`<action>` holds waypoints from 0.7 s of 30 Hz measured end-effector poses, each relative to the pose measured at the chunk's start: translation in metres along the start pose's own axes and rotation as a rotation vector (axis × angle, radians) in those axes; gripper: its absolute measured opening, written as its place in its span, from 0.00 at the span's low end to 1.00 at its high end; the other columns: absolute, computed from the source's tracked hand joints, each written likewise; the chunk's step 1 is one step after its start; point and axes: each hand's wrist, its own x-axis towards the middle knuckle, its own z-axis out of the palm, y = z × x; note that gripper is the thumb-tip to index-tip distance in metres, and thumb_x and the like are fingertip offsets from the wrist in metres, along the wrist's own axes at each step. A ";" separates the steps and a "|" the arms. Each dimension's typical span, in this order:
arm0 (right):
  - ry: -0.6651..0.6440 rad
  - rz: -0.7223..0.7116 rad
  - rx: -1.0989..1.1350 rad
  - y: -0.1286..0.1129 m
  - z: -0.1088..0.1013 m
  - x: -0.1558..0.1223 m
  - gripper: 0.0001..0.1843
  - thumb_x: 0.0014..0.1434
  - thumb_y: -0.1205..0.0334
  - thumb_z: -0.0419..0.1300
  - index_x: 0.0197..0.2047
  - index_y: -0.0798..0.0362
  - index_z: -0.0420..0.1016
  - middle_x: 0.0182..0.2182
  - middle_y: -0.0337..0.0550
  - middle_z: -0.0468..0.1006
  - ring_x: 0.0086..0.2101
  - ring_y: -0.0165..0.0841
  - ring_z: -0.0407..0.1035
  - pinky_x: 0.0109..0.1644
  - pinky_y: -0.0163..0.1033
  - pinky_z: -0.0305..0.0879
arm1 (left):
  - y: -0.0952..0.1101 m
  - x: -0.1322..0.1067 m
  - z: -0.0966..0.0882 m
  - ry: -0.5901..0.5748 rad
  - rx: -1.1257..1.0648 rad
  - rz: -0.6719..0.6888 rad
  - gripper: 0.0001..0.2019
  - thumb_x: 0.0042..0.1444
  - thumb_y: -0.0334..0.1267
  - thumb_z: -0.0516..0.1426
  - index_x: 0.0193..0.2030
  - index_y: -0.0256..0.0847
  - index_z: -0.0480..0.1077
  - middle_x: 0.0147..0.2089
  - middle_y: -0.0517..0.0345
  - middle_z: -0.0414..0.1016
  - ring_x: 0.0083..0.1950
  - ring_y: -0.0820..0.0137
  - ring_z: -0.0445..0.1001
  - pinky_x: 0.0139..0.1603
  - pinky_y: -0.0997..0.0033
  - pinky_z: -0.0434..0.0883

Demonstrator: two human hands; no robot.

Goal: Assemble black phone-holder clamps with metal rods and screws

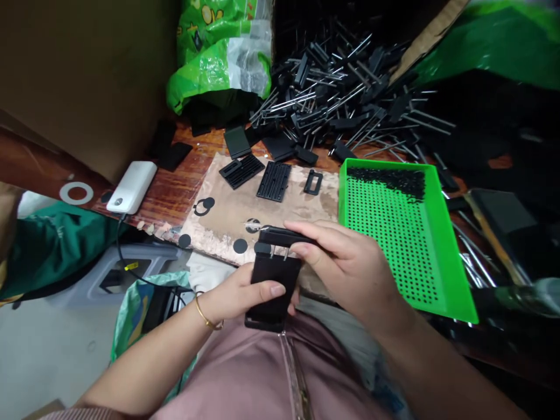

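Observation:
My left hand (pixel 238 291) is closed around a flat black plastic block (pixel 275 268), its thumb lying across the front face. Above the block, my right hand (pixel 350 259) pinches a black plastic bar (pixel 280 236) between thumb and fingers. Two short lengths of metal rod (pixel 279 252) show in the gap and link the bar to the block. Both pieces are held over the lap, just in front of the work board. The fingers behind the block are mostly hidden.
On the tan board (pixel 227 227) lie ribbed black plates (pixel 274 181) and a small black frame (pixel 313 182). A green perforated tray (pixel 459 262) holds small black pieces at its far end. Behind is a heap of black parts with metal rods (pixel 324 93). A white power bank (pixel 132 186) lies left.

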 end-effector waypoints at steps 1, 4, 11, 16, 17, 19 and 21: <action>0.011 0.014 0.004 0.000 0.001 0.000 0.12 0.62 0.65 0.56 0.47 0.52 0.77 0.40 0.42 0.81 0.40 0.33 0.75 0.44 0.37 0.72 | 0.000 0.001 0.001 -0.006 -0.039 -0.007 0.20 0.57 0.51 0.56 0.40 0.32 0.71 0.36 0.47 0.73 0.37 0.65 0.73 0.40 0.66 0.71; 0.029 0.072 0.035 0.002 0.003 0.000 0.12 0.61 0.65 0.57 0.46 0.50 0.77 0.40 0.40 0.81 0.40 0.33 0.75 0.45 0.37 0.72 | 0.000 0.003 0.006 0.007 -0.131 -0.045 0.20 0.55 0.51 0.57 0.39 0.32 0.71 0.35 0.47 0.73 0.36 0.65 0.73 0.39 0.66 0.71; 0.043 0.164 0.102 0.006 0.005 0.000 0.12 0.60 0.65 0.57 0.45 0.49 0.79 0.41 0.40 0.81 0.40 0.34 0.76 0.47 0.38 0.72 | -0.004 0.004 0.008 0.019 -0.204 -0.082 0.19 0.55 0.50 0.58 0.40 0.32 0.71 0.34 0.46 0.74 0.35 0.64 0.74 0.38 0.66 0.70; 0.051 0.205 0.138 0.007 0.005 0.001 0.11 0.58 0.65 0.60 0.44 0.52 0.79 0.38 0.40 0.82 0.37 0.33 0.76 0.46 0.35 0.71 | -0.004 0.005 0.010 0.029 -0.298 -0.101 0.20 0.54 0.48 0.59 0.44 0.33 0.68 0.34 0.48 0.75 0.33 0.65 0.75 0.37 0.66 0.71; 0.051 0.212 0.142 0.007 0.006 0.001 0.11 0.58 0.65 0.60 0.43 0.52 0.79 0.38 0.40 0.82 0.37 0.33 0.76 0.46 0.35 0.71 | -0.005 0.005 0.010 0.028 -0.312 -0.101 0.19 0.54 0.48 0.59 0.44 0.33 0.68 0.34 0.48 0.75 0.33 0.65 0.75 0.36 0.67 0.71; 0.052 0.226 0.145 0.007 0.006 0.001 0.10 0.58 0.64 0.60 0.43 0.50 0.80 0.37 0.39 0.82 0.35 0.33 0.76 0.45 0.36 0.72 | -0.006 0.005 0.011 0.027 -0.334 -0.098 0.18 0.54 0.47 0.59 0.42 0.33 0.68 0.33 0.48 0.75 0.32 0.65 0.75 0.36 0.68 0.71; 0.059 0.238 0.143 0.007 0.007 0.001 0.10 0.58 0.64 0.60 0.42 0.49 0.80 0.36 0.39 0.82 0.35 0.33 0.76 0.44 0.36 0.72 | -0.007 0.005 0.010 0.023 -0.345 -0.094 0.17 0.54 0.47 0.59 0.41 0.33 0.68 0.33 0.48 0.76 0.32 0.66 0.75 0.35 0.68 0.71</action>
